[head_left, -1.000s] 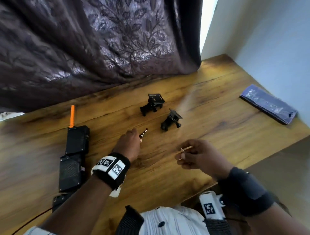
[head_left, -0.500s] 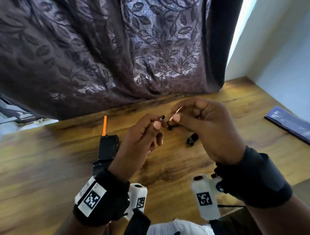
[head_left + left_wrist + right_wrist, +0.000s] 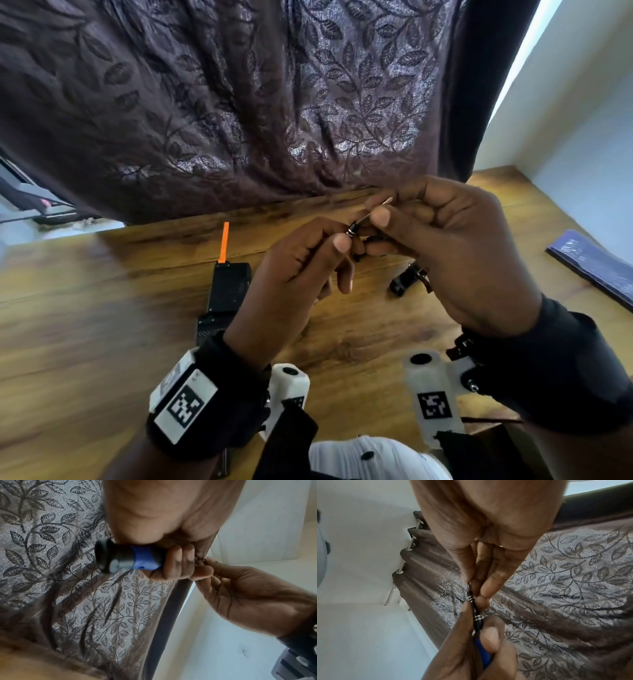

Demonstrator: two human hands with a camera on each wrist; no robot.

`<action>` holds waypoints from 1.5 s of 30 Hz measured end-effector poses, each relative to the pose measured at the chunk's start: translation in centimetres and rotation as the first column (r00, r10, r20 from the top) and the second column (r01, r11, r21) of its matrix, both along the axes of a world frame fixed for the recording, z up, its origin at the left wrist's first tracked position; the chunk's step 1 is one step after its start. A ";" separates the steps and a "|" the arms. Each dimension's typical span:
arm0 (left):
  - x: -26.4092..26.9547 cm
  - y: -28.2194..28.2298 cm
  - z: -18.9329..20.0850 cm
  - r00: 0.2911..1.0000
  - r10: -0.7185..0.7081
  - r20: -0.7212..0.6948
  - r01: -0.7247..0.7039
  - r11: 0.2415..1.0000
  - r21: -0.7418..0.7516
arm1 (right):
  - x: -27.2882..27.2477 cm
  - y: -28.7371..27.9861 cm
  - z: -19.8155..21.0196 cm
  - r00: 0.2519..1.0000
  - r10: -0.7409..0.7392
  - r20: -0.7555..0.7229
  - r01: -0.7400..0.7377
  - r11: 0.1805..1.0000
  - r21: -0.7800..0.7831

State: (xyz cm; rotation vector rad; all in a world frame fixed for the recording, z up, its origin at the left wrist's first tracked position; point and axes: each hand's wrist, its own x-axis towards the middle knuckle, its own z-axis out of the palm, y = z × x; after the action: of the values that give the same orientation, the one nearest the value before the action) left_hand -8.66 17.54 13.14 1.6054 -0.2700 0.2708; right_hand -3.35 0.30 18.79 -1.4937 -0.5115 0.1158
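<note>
My left hand (image 3: 344, 241) grips a small screwdriver (image 3: 352, 229) with a black ringed shaft and a blue and black handle (image 3: 123, 557), raised above the wooden table (image 3: 102, 308). My right hand (image 3: 378, 216) pinches a thin metal bit (image 3: 386, 202) between thumb and forefinger, its lower end at the screwdriver's tip. In the right wrist view the ringed shaft (image 3: 475, 608) runs from my left hand's fingers (image 3: 489, 635) up into my right hand's fingertips (image 3: 485, 588). The joint between bit and shaft is hidden by fingers.
A black device (image 3: 227, 284) with an orange antenna (image 3: 225, 241) lies on the table left of my hands. A small black part (image 3: 409, 279) sits under my right hand. A flat dark blue packet (image 3: 589, 263) lies at the right edge. A patterned curtain (image 3: 239, 102) hangs behind.
Both hands have risen off the table and come together. The left hand picked up the screwdriver, and the bit in the right hand now meets its tip. The view has tilted up.
</note>
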 end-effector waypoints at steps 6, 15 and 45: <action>-0.2 0.3 -0.4 1.000 -0.011 -0.019 0.013 0.997 0.082 | 0.4 -0.9 1.1 0.994 0.046 0.095 -0.023 0.972 -0.232; -0.2 -0.5 -0.5 0.998 -0.038 -0.040 0.043 0.990 0.133 | 0.6 -1.2 0.0 0.998 0.040 0.053 -0.022 0.956 -0.293; 12.2 -11.8 -14.6 0.877 0.206 -0.435 0.165 0.721 0.674 | -3.3 -22.2 -11.5 0.851 -0.281 -0.444 0.357 0.929 0.095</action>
State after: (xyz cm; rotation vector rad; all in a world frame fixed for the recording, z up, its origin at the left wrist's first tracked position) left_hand 3.54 5.73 -1.48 2.3718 0.0619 -0.2739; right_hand -6.70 -21.93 7.26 -1.3104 0.0845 0.1258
